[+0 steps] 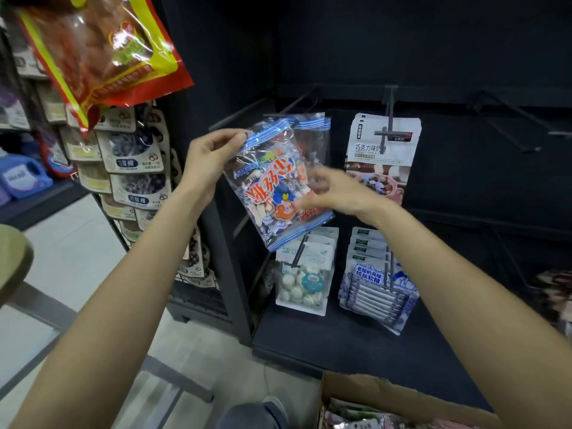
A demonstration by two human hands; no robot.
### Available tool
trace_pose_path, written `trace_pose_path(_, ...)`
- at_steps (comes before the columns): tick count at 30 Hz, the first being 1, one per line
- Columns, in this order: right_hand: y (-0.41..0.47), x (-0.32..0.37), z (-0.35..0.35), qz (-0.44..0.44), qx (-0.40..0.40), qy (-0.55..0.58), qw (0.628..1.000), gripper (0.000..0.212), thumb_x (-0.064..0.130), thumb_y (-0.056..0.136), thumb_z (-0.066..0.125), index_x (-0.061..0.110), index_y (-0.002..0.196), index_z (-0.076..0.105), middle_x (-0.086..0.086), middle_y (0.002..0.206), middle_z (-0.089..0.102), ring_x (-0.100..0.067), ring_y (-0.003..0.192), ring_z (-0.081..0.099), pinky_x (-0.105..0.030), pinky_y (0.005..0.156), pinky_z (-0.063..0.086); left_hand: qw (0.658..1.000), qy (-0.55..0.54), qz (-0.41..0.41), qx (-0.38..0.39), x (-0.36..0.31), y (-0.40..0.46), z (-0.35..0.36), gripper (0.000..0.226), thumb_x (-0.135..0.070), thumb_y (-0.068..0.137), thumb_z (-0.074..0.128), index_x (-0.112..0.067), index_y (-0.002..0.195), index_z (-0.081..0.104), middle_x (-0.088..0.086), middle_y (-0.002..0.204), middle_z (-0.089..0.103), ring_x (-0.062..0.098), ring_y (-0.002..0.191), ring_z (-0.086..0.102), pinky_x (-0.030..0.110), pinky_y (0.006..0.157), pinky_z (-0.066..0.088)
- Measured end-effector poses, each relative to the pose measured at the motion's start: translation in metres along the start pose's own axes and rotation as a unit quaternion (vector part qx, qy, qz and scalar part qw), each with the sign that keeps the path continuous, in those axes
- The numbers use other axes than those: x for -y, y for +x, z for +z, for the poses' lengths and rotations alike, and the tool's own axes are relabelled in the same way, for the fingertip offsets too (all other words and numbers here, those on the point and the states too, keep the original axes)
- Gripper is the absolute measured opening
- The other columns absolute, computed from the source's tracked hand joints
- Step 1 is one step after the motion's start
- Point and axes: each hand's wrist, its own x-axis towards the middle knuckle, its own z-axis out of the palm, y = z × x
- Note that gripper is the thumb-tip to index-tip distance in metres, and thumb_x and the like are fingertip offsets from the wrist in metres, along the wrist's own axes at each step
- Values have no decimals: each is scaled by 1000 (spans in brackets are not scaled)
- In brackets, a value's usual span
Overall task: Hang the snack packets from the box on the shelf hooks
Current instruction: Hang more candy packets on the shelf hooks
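Pinching blue-striped candy bag (278, 184) top w/ left hand (207, 162); right hand (337, 193), blurred, grip unclear. Hook (278, 114) at 12: hole may miss, bag drops.

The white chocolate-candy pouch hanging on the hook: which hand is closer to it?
Right. The right hand is just beside the white pouch; the left hand pinches the candy bag farther left.

dark shelf (309, 345) | hooks (390, 119) hold packets | box (402, 394) on floor (77, 258)
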Motion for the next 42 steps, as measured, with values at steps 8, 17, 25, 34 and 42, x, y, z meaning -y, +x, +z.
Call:
trace_pose_path(8,-17,-38,19,49,-150,361,919,20,3,81,70,4,100,65,-9,99,71,-18,86,68,-26,84,56,964,-165,-110,-175,49,-42,-1,10,-8,91,60,-13,87,67,-7,75,72,6,70,66,20,68,53)
trace_pose_path(17,-27,-21,13,-6,-209,269,940,12,8,85,69,16,92,62,-6,92,71,-16,83,68,-27,77,57,983,-75,-114,-125,45,-56,-7,10,-21,90,64,-18,81,65,-1,76,65,10,62,62,27,63,53)
trace_pose_path(25,-24,-30,26,19,-224,228,947,27,12,83,71,1,106,65,-10,97,69,-20,85,65,-30,81,57,975,-58,-85,-196,60,-63,-4,12,-19,92,61,-20,80,61,-4,84,59,13,86,54,23,79,47)
trace_pose_path(34,-13,25,3,-133,-262,-170,941,18,27,90,63,22,104,72,7,99,70,-10,94,62,-31,87,50,949,259,175,40,6,-47,23,41,-35,85,67,-28,122,52,-13,122,51,4,116,50,19,96,41)
trace_pose_path(42,20,35,-5,-79,-281,-91,952,4,22,84,70,25,84,68,4,96,70,-12,82,64,-28,75,51,992,85,7,95,7,-6,36,7,-20,89,64,-16,93,69,-4,85,69,7,76,68,21,61,53)
